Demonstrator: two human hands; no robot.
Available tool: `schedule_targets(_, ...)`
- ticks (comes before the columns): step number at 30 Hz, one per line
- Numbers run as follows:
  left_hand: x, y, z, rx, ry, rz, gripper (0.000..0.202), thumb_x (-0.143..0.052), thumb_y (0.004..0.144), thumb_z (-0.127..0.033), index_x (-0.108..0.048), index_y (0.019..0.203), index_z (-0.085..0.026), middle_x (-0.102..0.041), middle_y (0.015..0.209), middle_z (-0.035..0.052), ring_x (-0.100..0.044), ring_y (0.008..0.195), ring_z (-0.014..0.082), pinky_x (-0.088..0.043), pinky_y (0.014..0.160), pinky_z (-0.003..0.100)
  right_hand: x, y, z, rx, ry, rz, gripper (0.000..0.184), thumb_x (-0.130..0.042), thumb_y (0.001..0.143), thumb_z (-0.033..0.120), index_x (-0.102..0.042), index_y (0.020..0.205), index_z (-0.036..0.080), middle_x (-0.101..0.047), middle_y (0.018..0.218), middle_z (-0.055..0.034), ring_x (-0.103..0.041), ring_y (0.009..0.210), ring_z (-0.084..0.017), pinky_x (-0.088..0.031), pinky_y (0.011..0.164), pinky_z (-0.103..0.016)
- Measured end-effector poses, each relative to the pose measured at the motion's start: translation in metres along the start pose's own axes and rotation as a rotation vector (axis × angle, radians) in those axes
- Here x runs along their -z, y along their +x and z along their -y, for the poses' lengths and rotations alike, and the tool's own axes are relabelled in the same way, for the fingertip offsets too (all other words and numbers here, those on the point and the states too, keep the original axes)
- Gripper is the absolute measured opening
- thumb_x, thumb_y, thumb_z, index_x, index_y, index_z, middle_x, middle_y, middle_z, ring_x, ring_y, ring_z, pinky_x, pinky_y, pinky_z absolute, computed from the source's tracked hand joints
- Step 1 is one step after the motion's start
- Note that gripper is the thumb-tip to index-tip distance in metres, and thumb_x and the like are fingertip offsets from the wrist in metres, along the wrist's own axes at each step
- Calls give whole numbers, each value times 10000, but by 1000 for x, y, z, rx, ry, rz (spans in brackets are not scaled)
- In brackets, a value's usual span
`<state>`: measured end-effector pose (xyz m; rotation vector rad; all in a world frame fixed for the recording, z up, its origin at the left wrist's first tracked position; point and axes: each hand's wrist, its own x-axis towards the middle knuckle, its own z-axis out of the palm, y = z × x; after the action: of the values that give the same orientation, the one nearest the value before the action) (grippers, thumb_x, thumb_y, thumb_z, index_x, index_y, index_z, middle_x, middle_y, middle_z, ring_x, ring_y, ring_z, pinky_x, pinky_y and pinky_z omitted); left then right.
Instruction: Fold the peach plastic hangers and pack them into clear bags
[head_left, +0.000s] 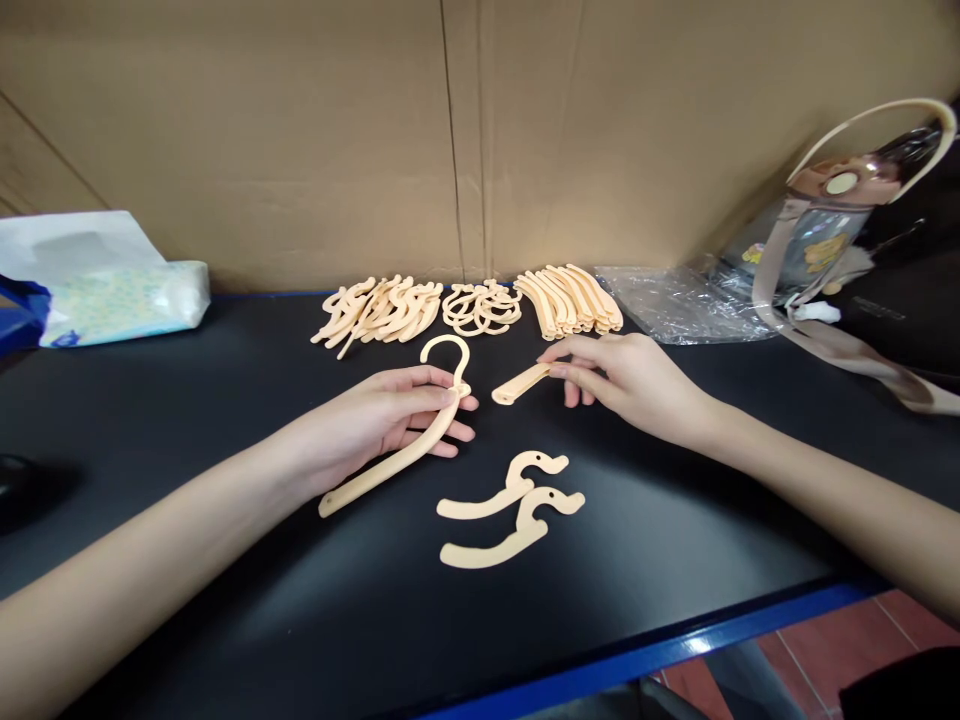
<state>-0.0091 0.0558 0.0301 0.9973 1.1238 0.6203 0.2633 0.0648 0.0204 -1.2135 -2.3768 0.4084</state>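
My left hand (409, 410) is closed on a cream plastic hanger piece (397, 462), a curved arm with a round hook (459, 350) at its upper end. Thumb and fingers of my right hand (615, 375) pinch one end of a second cream hanger arm (521, 384), its other end pointing left toward the hook piece. The two pieces are apart. Below them on the black table lie two flat S-shaped cream pieces (487, 505) (495, 548), side by side, each with a small hole near its curled end.
At the back lie piles of S-shaped pieces (390, 308), loose hooks (484, 308) and hanger arms (574, 300). A clear plastic bag (682, 305) and a strapped water bottle (821, 235) are at right. A tissue pack (124, 295) lies at left, before a cardboard wall (300, 140).
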Motion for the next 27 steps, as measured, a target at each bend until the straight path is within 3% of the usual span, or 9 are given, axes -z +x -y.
schedule_targets(6, 1, 1, 1, -2, -7, 1, 63, -688, 879, -155, -667, 937, -141, -747, 1081, 104, -750, 787, 196, -665, 698, 308, -1, 0, 10, -63, 573, -1, 163, -491, 973, 289, -609, 1035, 194, -765, 942, -45, -697, 870, -163, -502, 802, -294)
schedule_targets(9, 0, 0, 0, 9, -10, -2, 45, -682, 883, -160, -661, 918, -141, -760, 1057, 112, -754, 789, 197, -661, 697, 300, 0, 2, 15, -128, 794, -30, 131, -484, 954, 222, -607, 923, 191, -728, 886, -32, -668, 849, -143, -506, 822, -295)
schedule_targets(11, -1, -1, 0, 13, 1, 8, 71, -684, 888, -184, -661, 943, -144, -762, 1070, 125, -759, 821, 209, -657, 712, 301, 0, 2, 17, -146, 841, -29, 73, -544, 931, 228, -569, 874, 191, -662, 798, 1, -628, 723, -113, -516, 749, -277)
schedule_targets(15, -2, -1, 1, 1, 21, 53, 129, -693, 889, -216, -660, 998, -155, -749, 1133, 136, -755, 920, 236, -650, 756, 308, -4, -2, 19, -104, 770, 64, 163, -585, 922, 242, -449, 1008, 222, -648, 809, 29, -567, 575, -83, -489, 578, -240)
schedule_targets(18, -4, -1, 2, -20, 24, 73, 110, -676, 900, -199, -677, 999, -152, -748, 1143, 122, -746, 957, 225, -645, 774, 288, -9, -6, 22, -69, 615, 134, 239, -576, 940, 277, -453, 1138, 224, -704, 895, 1, -643, 675, -107, -524, 650, -255)
schedule_targets(21, -6, -1, 3, -33, 38, 96, 122, -657, 911, -183, -710, 1017, -155, -752, 1137, 100, -747, 930, 198, -641, 760, 252, -12, -9, 24, -24, 436, 157, 151, -612, 930, 325, -579, 1024, 210, -714, 834, 18, -684, 748, -128, -520, 691, -248)
schedule_targets(24, -7, -2, 3, -37, 41, 104, 143, -676, 900, -203, -739, 1026, -181, -756, 1128, 75, -750, 902, 188, -638, 750, 235, -15, -9, 22, 42, 297, 137, 120, -632, 925, 323, -605, 931, 207, -717, 779, 41, -673, 681, -116, -475, 637, -230)
schedule_targets(27, -9, -3, 3, -49, 67, 120, 143, -696, 894, -269, -763, 1006, -209, -766, 1086, 51, -754, 857, 175, -632, 716, 207, -18, -7, 18, 135, 190, 67, 94, -652, 919, 298, -623, 911, 208, -729, 832, 27, -667, 730, -126, -455, 687, -249)
